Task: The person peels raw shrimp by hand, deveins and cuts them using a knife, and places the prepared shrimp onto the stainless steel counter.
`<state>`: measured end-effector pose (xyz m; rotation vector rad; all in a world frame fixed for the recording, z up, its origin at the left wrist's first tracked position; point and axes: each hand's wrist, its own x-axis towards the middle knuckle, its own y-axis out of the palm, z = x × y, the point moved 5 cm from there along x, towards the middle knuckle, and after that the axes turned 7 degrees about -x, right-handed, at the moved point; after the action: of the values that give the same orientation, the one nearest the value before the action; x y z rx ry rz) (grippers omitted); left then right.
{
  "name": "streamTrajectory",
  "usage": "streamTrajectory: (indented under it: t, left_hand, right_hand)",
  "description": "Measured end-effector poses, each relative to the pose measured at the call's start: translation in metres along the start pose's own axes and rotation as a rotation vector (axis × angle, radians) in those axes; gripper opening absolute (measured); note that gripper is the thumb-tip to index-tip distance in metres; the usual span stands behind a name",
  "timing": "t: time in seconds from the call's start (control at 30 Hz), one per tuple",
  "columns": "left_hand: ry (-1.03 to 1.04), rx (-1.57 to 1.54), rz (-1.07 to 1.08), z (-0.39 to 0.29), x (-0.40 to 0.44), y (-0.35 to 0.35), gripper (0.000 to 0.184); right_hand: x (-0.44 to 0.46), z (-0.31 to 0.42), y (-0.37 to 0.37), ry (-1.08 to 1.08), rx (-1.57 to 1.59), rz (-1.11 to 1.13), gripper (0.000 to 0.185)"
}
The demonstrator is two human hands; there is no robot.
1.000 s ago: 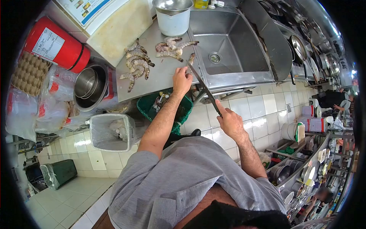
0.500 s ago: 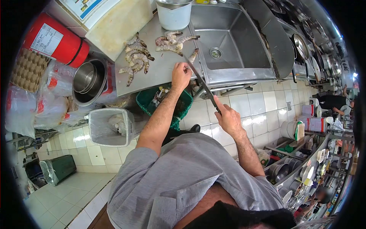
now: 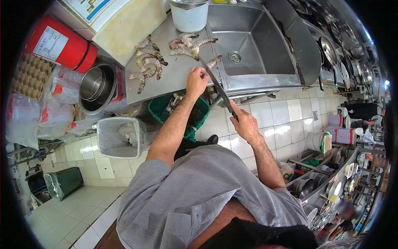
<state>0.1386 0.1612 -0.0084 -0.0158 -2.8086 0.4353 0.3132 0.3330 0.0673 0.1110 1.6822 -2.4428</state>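
Observation:
My right hand (image 3: 246,125) grips the handle of a long knife (image 3: 217,85). Its dark blade slants up and left over the counter's front edge, with the tip near the shrimp. My left hand (image 3: 196,82) is closed, fingers curled in beside the blade; whatever they hold, if anything, is hidden. Just right of the blade, a single shrimp (image 3: 214,62) lies at the sink's left rim. Several shrimp (image 3: 184,46) form a small group beyond my left hand. A larger pile of shrimp (image 3: 148,61) lies farther left on the steel counter (image 3: 170,79).
A steel sink (image 3: 261,50) adjoins the counter on the right. A white bucket (image 3: 190,17) stands at the back. Below the counter edge is a green-lined bin (image 3: 157,108) with scraps, beside a clear plastic bin (image 3: 118,139). Steel bowls (image 3: 97,87) sit at left.
The single shrimp by the sink has turned and shifted slightly right. My right hand and the knife have moved slightly up and left; my left hand stays nearly in place.

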Motion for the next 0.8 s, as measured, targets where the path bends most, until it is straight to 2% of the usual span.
streamTrajectory:
  t: [0.1,0.17,0.3,0.33,0.37,0.43,0.47,0.53,0.57,0.67,0.73,0.77,0.8]
  left_hand:
    - [0.040,0.060,-0.031,-0.005,0.002,0.004,0.023]
    - [0.216,0.224,-0.011,-0.018,0.005,0.008,0.025]
    - [0.246,0.454,0.026,0.009,0.041,0.000,0.024]
    - [0.309,0.462,-0.096,0.006,0.057,-0.017,0.017]
    - [0.317,0.457,-0.090,0.006,0.062,-0.025,0.017]
    - [0.304,0.580,-0.249,-0.040,0.072,-0.059,0.009]
    - [0.208,0.169,0.031,-0.038,0.076,-0.058,0.008]
    - [-0.165,-0.576,0.445,-0.051,0.057,-0.053,0.012]
    - [-0.179,-0.821,0.599,-0.078,0.030,-0.053,0.016]
    - [0.037,-1.524,1.095,-0.179,-0.052,-0.065,0.027]
    - [0.335,-1.618,1.442,-0.235,-0.078,-0.082,0.036]
    - [0.551,-1.590,1.583,-0.260,-0.079,-0.091,0.038]
    - [0.640,-1.551,1.576,-0.276,-0.084,-0.103,0.042]
  right_hand:
    - [-0.011,-0.004,-0.004,0.015,0.061,-0.080,0.068]
    - [-0.015,-0.008,-0.008,0.027,0.086,-0.103,0.069]
    - [-0.022,-0.024,-0.009,0.130,0.233,-0.122,0.067]
    - [-0.023,-0.027,-0.010,0.151,0.248,-0.142,0.067]
    - [-0.027,-0.031,-0.011,0.176,0.263,-0.161,0.067]
    - [-0.031,-0.038,-0.013,0.226,0.305,-0.164,0.067]
    - [-0.032,-0.042,-0.012,0.264,0.347,-0.157,0.067]
    - [-0.037,-0.050,-0.009,0.333,0.416,-0.138,0.067]
    - [-0.036,-0.057,-0.005,0.399,0.485,-0.117,0.067]
    - [-0.034,-0.061,-0.006,0.389,0.594,-0.181,0.067]
    - [-0.031,-0.066,-0.002,0.419,0.639,-0.184,0.069]
    - [-0.026,-0.065,-0.003,0.408,0.641,-0.180,0.069]
    - [-0.024,-0.062,-0.005,0.415,0.674,-0.182,0.069]
